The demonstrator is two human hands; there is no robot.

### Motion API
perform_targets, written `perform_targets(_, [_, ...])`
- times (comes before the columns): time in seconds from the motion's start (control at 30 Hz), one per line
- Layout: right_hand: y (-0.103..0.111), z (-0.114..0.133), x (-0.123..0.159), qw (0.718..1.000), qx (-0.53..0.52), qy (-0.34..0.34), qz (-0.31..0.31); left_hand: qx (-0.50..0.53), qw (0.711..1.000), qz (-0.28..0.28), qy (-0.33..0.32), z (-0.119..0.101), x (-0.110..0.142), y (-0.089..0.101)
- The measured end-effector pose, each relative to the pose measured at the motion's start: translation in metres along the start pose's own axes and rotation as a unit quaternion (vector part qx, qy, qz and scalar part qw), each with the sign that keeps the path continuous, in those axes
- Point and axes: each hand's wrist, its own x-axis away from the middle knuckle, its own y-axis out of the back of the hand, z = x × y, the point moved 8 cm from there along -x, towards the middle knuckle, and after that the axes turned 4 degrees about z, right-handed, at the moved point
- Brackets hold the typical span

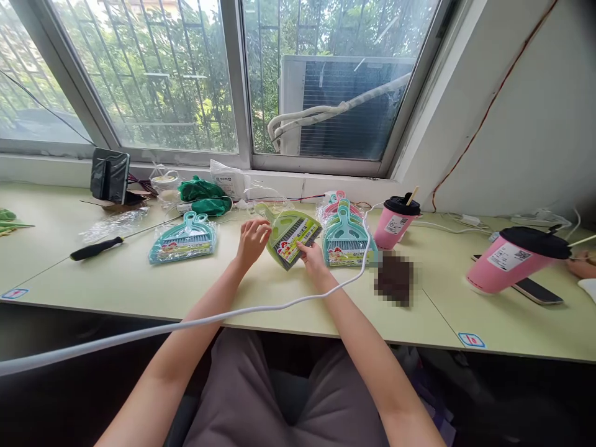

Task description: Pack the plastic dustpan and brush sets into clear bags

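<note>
A green dustpan and brush set (293, 233) with a printed label is tilted up above the table in front of me. My right hand (313, 256) grips its lower right edge, thumb over the label. Beside the set's left edge is my left hand (254, 241), its fingers loosely bent and apart. Whether those fingertips touch the set I cannot tell. On the left lies a wrapped blue dustpan and brush set (184, 239). To the right, more wrapped sets are stacked, a blue dustpan and brush set (347, 239) in front.
Two pink cups (395, 225) with black lids stand on the right, a phone (537, 290) by the nearer one. A screwdriver (97, 248), a propped-up device (109, 175) and a green bundle (205, 195) are at left. A white cable (279, 307) crosses before my arms.
</note>
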Motion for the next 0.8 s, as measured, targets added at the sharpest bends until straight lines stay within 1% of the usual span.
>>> perform_targets(0.07, [-0.006,0.001,0.000,1.000,-0.001,0.008,0.022,0.009,1.000,0.005,-0.018,-0.009,-0.004,0.003])
perform_targets(0.13, [-0.010,0.004,0.001,0.999,-0.002,0.026,0.028,0.013,0.999,0.011,-0.028,-0.015,-0.007,0.005])
perform_targets(0.2, [-0.011,0.009,0.004,0.999,-0.009,0.048,0.023,0.013,1.000,0.005,-0.017,-0.016,-0.008,0.008])
perform_targets(0.27, [-0.012,0.017,0.008,0.997,-0.023,0.072,0.024,0.023,0.999,-0.026,0.026,-0.011,-0.008,0.013])
perform_targets(0.33, [-0.015,0.025,0.012,0.994,-0.039,0.096,0.039,0.066,0.989,-0.090,0.098,0.000,-0.005,0.020])
perform_targets(0.37, [-0.017,0.028,0.014,0.992,-0.044,0.105,0.049,0.102,0.977,-0.124,0.138,0.006,-0.002,0.022])
perform_targets(0.4, [-0.019,0.031,0.016,0.991,-0.047,0.112,0.056,0.149,0.961,-0.151,0.176,0.012,0.002,0.021])
perform_targets(0.43, [-0.020,0.034,0.018,0.990,-0.047,0.116,0.061,0.204,0.941,-0.166,0.213,0.019,0.004,0.018])
perform_targets(0.47, [-0.021,0.036,0.020,0.990,-0.045,0.118,0.062,0.267,0.916,-0.167,0.248,0.024,0.006,0.011])
perform_targets(0.5, [-0.021,0.037,0.021,0.990,-0.042,0.119,0.061,0.336,0.886,-0.154,0.279,0.029,0.008,0.001])
perform_targets(0.57, [-0.022,0.039,0.022,0.991,-0.039,0.119,0.055,0.477,0.808,-0.104,0.330,0.033,0.010,-0.024])
perform_targets(0.63, [-0.021,0.040,0.023,0.991,-0.041,0.119,0.049,0.588,0.723,-0.050,0.360,0.032,0.011,-0.045])
perform_targets(0.67, [-0.021,0.040,0.023,0.991,-0.042,0.119,0.049,0.624,0.689,-0.031,0.368,0.031,0.012,-0.053])
perform_targets(0.7, [-0.021,0.041,0.023,0.991,-0.043,0.120,0.051,0.647,0.665,-0.020,0.373,0.032,0.013,-0.057])
perform_targets(0.73, [-0.022,0.042,0.023,0.990,-0.043,0.122,0.054,0.659,0.651,-0.017,0.377,0.033,0.013,-0.060])
perform_targets(0.8, [-0.022,0.042,0.024,0.990,-0.045,0.123,0.059,0.664,0.643,-0.028,0.381,0.039,0.015,-0.061])
